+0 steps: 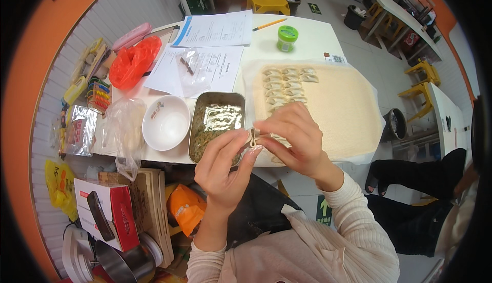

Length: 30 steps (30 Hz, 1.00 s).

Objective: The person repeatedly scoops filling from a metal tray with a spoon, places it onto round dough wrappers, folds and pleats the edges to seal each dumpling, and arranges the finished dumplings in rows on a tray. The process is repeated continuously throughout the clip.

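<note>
Between my two hands is a folded dumpling wrapper (253, 138), seen end-on with its edges pinched together. My left hand (226, 164) grips it with thumb and fingers from the left, and my right hand (296, 137) pinches it from the right. Whether filling sits inside cannot be made out. Under my left hand stands a rectangular metal tray of minced filling (244, 100), greenish brown and glossy. To the right, rows of folded dumplings (294, 84) lie on a cloth-covered board (346, 118); my right hand hides some of them.
A white bowl (166, 123) and a clear plastic bag (128, 129) stand left of the tray. Farther back are printed papers (215, 29), a red plastic bag (134, 64), a pencil (269, 25) and a green-lidded jar (287, 38). A seated person's legs (415, 175) show at right.
</note>
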Tool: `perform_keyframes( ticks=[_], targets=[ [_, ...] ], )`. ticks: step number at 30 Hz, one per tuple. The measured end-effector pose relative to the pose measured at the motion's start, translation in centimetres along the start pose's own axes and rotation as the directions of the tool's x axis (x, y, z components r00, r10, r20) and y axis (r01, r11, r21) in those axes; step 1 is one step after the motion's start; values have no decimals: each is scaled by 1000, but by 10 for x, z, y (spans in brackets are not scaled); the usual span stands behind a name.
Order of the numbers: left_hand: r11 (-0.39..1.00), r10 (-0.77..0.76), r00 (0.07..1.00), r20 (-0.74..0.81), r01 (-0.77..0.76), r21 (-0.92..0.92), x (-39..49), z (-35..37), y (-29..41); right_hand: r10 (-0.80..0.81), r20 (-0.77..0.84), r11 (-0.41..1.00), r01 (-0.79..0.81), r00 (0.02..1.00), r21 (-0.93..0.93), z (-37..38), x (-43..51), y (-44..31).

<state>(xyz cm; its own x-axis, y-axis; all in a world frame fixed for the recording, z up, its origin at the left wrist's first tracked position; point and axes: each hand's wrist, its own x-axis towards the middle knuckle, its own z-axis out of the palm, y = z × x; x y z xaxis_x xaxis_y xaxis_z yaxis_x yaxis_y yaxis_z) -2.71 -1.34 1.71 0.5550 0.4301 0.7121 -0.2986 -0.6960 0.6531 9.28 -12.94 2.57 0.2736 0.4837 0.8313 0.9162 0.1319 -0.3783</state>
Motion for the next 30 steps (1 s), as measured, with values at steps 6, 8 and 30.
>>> perform_keyframes(
  ticks=[6,8,30],
  targets=[
    [998,57,998,1,-57,9,1,1,-6,61,77,998,-62,995,8,-6,2,-3],
    [999,30,1000,-10,-30,-11,0,2,-5,50,56,999,-50,997,2,-4,1,-2],
    [940,-200,979,44,205,-274,-7,9,-10,89,12,996,-88,996,-27,6,-6,-1]
  ],
)
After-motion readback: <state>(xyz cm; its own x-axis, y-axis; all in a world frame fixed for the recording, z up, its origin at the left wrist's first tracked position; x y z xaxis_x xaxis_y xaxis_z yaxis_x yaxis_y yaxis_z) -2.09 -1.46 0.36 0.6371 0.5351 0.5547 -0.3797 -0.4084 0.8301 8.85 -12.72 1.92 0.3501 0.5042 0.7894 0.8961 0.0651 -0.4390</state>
